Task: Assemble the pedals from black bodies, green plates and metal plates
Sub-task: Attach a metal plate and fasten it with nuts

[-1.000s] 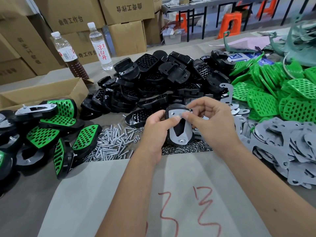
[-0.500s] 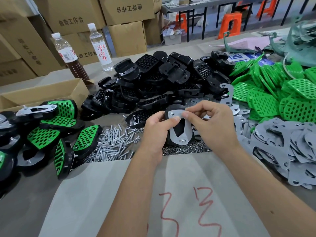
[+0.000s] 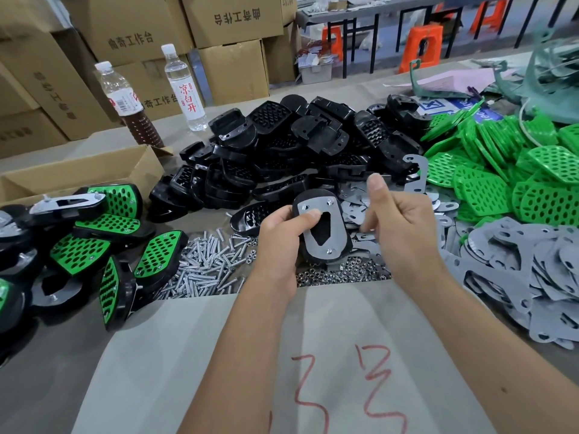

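Left hand (image 3: 280, 236) grips the pedal (image 3: 321, 228) above the desk (image 3: 194, 355), thumb pressing the metal plate (image 3: 326, 214) onto the black body — fingers curled round its edge. Right hand (image 3: 404, 227) sits just beside it, thumb up, fingers loosely curled; can't tell if it pinches anything. Pedal looks stiff & light, plate thin w/ hard edges — best held by the body's rim, thumb keeping the plate from sliding. Screws (image 3: 206, 261) & nuts (image 3: 341, 274) lie below.
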Demonstrator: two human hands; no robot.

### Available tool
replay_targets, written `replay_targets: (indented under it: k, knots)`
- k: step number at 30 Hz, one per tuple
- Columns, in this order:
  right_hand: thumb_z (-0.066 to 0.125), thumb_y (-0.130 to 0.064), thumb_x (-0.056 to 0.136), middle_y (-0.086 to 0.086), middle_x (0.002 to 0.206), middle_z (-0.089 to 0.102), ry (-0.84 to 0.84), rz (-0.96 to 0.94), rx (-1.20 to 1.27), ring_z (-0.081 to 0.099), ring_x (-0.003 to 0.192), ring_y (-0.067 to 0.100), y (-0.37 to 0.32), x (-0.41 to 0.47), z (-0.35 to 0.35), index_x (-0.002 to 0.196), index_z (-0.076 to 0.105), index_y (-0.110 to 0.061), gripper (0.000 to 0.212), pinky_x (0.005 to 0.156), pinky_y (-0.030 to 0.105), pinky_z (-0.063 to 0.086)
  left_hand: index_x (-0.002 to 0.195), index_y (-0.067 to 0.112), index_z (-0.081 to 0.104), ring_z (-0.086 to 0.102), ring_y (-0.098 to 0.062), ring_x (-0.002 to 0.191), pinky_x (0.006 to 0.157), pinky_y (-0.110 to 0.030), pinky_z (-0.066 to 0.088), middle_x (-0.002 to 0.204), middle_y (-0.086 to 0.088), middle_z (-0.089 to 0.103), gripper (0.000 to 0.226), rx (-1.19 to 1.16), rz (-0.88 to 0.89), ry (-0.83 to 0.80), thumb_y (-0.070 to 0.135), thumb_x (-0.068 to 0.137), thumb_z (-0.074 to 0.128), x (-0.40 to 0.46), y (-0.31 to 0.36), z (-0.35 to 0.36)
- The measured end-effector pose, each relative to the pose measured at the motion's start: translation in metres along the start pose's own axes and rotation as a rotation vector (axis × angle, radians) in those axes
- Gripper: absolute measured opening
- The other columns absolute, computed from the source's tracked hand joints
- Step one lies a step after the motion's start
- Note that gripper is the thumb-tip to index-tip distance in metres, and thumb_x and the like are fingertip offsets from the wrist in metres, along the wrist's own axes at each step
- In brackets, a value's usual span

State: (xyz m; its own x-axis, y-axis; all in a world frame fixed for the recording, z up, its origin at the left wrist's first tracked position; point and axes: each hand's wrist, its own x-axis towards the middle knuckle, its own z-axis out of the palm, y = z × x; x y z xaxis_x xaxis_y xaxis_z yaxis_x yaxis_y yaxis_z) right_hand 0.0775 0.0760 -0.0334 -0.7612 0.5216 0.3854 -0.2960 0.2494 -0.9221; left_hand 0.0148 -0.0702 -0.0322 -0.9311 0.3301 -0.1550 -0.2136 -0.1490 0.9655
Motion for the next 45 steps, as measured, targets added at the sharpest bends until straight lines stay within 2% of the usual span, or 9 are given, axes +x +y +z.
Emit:
replay_targets:
  k: [2, 5, 10, 16, 21, 28, 34, 39, 45]
  knots:
    - [0.053, -0.045, 0.105, 0.008, 0.046, 0.034, 0.038, -0.009, 0.034, 0.032, 0.045, 0.012, 0.0, 0.001, -0.003, 0.059, 0.059, 0.001, 0.065, 0.049, 0.023, 0.03, 0.109, 0.006, 0.074, 0.075, -0.019, 0.081, 0.07, -0.036, 0.063, 0.097, -0.008, 0.08, 0.017, 0.0, -0.008, 0.005, 0.011, 0.095, 0.068, 0.0, 0.001, 0.0]
    - [0.057, -0.032, 0.107, 0.015, 0.058, 0.05, -0.087, -0.03, 0.031, 0.04, 0.048, 0.004, -0.002, 0.0, -0.001, 0.087, 0.079, -0.017, 0.033, 0.052, 0.014, 0.035, 0.109, 0.003, 0.073, 0.075, -0.019, 0.078, 0.063, -0.033, 0.061, 0.094, -0.009, 0.079, 0.016, 0.035, 0.013, -0.003, 0.01, 0.095, 0.067, 0.0, 0.0, 0.002]
    - [0.055, -0.044, 0.105, 0.008, 0.046, 0.029, 0.015, 0.001, 0.062, 0.028, 0.045, 0.014, 0.002, 0.003, -0.004, 0.051, 0.051, -0.007, 0.066, 0.05, 0.021, 0.031, 0.106, 0.003, 0.074, 0.075, -0.016, 0.075, 0.063, -0.031, 0.061, 0.091, -0.006, 0.079, 0.014, 0.026, 0.006, 0.008, 0.009, 0.094, 0.069, -0.001, -0.001, 0.002]
    - [0.076, -0.01, 0.093, 0.006, 0.076, 0.066, -0.114, -0.087, -0.091, 0.052, 0.062, 0.021, 0.005, 0.003, -0.001, 0.095, 0.081, -0.026, 0.017, 0.061, 0.032, 0.044, 0.105, 0.005, 0.075, 0.073, -0.021, 0.082, 0.077, -0.043, 0.059, 0.095, -0.013, 0.078, 0.013, 0.097, 0.04, -0.007, 0.01, 0.094, 0.07, -0.002, -0.002, 0.004]
    - [0.081, -0.014, 0.086, -0.005, 0.074, 0.063, -0.022, -0.186, -0.275, 0.05, 0.064, 0.011, 0.004, -0.001, 0.0, 0.077, 0.074, -0.022, 0.014, 0.063, 0.015, 0.037, 0.094, -0.001, 0.067, 0.059, -0.02, 0.074, 0.071, -0.039, 0.05, 0.078, -0.01, 0.065, 0.028, 0.181, 0.165, 0.007, 0.022, 0.08, 0.074, -0.007, -0.001, 0.011]
    - [0.053, -0.032, 0.104, -0.003, 0.085, 0.053, -0.111, -0.256, -0.672, 0.05, 0.076, 0.026, 0.001, -0.001, 0.007, 0.088, 0.049, -0.015, 0.023, 0.066, 0.047, 0.046, 0.077, -0.001, 0.052, 0.044, -0.017, 0.065, 0.062, -0.038, 0.04, 0.066, 0.0, 0.051, 0.031, 0.317, 0.376, 0.104, 0.022, 0.08, 0.073, -0.012, -0.001, 0.019]
    - [0.037, -0.031, 0.108, -0.004, 0.092, 0.049, -0.205, -0.335, -0.802, 0.051, 0.069, 0.029, 0.0, -0.002, 0.006, 0.097, 0.043, -0.019, 0.017, 0.057, 0.044, 0.045, 0.073, 0.008, 0.054, 0.044, -0.012, 0.061, 0.058, -0.026, 0.04, 0.063, 0.007, 0.052, 0.026, 0.346, 0.387, 0.138, 0.011, 0.087, 0.076, -0.009, 0.0, 0.013]
    - [0.04, -0.033, 0.108, -0.001, 0.08, 0.045, -0.154, -0.291, -0.816, 0.047, 0.068, 0.028, 0.004, -0.001, 0.008, 0.079, 0.045, -0.016, 0.034, 0.057, 0.042, 0.041, 0.079, -0.002, 0.049, 0.041, -0.02, 0.066, 0.062, -0.046, 0.041, 0.07, -0.018, 0.049, 0.036, 0.414, 0.429, 0.104, 0.023, 0.082, 0.075, -0.012, 0.002, 0.014]
    - [0.034, -0.035, 0.106, -0.005, 0.088, 0.048, -0.193, -0.287, -0.777, 0.049, 0.071, 0.027, 0.001, -0.002, 0.007, 0.091, 0.038, -0.022, 0.02, 0.059, 0.042, 0.041, 0.074, 0.001, 0.046, 0.039, -0.018, 0.063, 0.06, -0.036, 0.036, 0.064, -0.002, 0.046, 0.038, 0.37, 0.402, 0.115, 0.025, 0.078, 0.074, -0.014, 0.003, 0.015]
